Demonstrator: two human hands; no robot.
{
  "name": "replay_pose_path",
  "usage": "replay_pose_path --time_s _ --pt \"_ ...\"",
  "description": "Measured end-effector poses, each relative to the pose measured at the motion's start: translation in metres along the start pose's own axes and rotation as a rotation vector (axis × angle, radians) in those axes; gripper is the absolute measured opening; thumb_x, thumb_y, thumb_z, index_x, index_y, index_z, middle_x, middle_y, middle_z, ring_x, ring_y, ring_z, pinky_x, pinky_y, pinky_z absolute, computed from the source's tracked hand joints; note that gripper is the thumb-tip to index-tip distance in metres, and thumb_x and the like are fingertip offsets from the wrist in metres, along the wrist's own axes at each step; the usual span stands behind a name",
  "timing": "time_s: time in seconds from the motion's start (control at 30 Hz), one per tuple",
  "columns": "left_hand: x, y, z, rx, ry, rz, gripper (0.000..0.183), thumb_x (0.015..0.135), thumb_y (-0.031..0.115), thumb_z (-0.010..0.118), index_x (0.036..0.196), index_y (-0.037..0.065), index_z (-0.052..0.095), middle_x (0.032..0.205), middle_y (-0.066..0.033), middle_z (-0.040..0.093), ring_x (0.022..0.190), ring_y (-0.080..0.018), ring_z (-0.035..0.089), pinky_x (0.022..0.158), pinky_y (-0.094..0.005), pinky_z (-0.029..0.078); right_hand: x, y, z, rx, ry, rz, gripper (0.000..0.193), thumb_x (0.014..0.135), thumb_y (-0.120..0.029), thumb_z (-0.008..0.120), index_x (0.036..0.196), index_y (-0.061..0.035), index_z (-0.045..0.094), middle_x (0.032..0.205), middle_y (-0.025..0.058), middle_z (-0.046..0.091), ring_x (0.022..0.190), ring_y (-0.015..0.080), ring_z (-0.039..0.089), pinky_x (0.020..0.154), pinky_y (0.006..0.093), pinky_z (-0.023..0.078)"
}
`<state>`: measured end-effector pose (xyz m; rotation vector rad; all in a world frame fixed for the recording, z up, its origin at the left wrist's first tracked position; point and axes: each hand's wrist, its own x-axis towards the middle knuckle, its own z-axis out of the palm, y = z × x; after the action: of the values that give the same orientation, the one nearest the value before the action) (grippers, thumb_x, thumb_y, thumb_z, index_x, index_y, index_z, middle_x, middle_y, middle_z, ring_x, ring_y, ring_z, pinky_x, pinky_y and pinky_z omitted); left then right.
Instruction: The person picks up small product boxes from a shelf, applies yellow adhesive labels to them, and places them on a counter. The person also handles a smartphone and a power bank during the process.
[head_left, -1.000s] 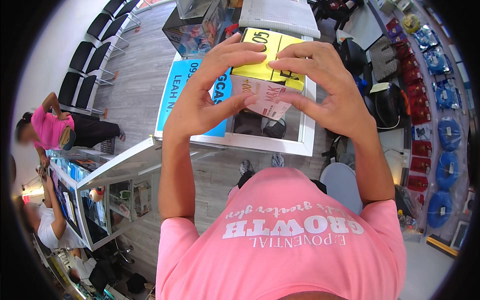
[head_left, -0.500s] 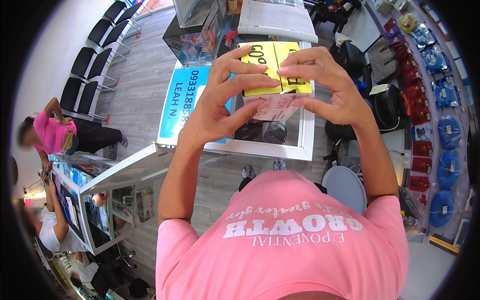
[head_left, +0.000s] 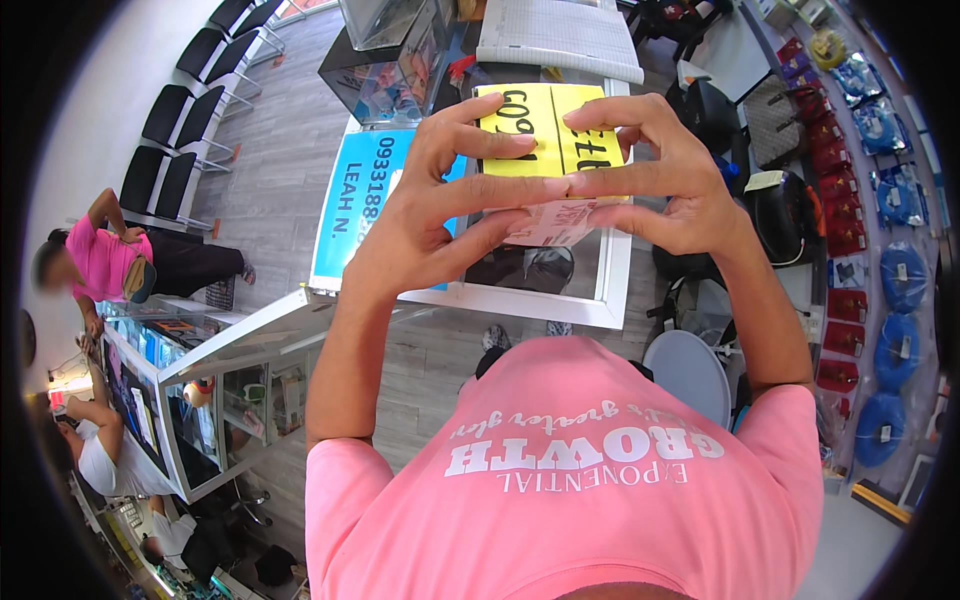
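Yellow cards point(head_left: 545, 130) pinched between both hands (raised together).

Glass display surface point(head_left: 600, 300) white-framed at centre, blue banner point(head_left: 365, 205) just left of it, black chairs point(head_left: 185, 110) far left, coiled blue cables point(head_left: 900, 290) hanging right, grey round stool point(head_left: 690, 370) below it.

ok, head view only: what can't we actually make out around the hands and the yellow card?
- Yellow card, head view: lower edge and part of its face hidden by the fingers of the left hand and right hand.
- Small white slip: mostly covered by both hands; print too small to tell.
- Glass counter: contents below lost behind the hands and dark reflections.
- Both palms: turned away from the camera.
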<state>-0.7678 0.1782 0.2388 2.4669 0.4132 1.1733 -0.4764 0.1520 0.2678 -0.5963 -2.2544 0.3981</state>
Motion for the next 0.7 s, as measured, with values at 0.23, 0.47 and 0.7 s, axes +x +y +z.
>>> replay_pose_path --time_s 0.23,0.47,0.7 --pt "-0.003 -0.003 0.002 0.028 0.024 0.041 0.043 0.078 0.012 0.084 0.118 0.025 0.080 0.133 -0.0049 0.065 0.142 -0.0390 0.047 0.117 -0.0548 0.039 -0.005 0.002 0.008 -0.023 0.071 -0.046 0.039 0.080 -0.012 0.085 0.116 -0.0225 0.082 0.136 0.0088 0.063 0.114 0.0236 0.058 0.074 0.0306 0.052" --pt "-0.004 0.000 0.009 -0.101 0.104 -0.039 0.031 0.096 0.041 0.070 0.110 0.017 0.082 0.131 -0.0075 0.065 0.144 -0.0370 0.044 0.117 -0.0544 0.037 -0.005 0.003 0.006 0.007 0.062 -0.040 0.032 0.086 -0.014 0.079 0.116 -0.0201 0.082 0.133 0.0097 0.063 0.114 0.0232 0.058 0.077 0.0321 0.052" --pt "0.007 0.027 0.024 -0.228 0.266 -0.368 0.042 0.101 0.046 0.064 0.096 0.008 0.082 0.124 -0.0102 0.065 0.144 -0.0323 0.044 0.116 -0.0501 0.035 0.002 -0.008 0.005 0.283 0.119 0.205 0.021 0.096 -0.024 0.074 0.111 -0.0108 0.082 0.124 0.0101 0.062 0.109 0.0212 0.060 0.082 0.0332 0.050"
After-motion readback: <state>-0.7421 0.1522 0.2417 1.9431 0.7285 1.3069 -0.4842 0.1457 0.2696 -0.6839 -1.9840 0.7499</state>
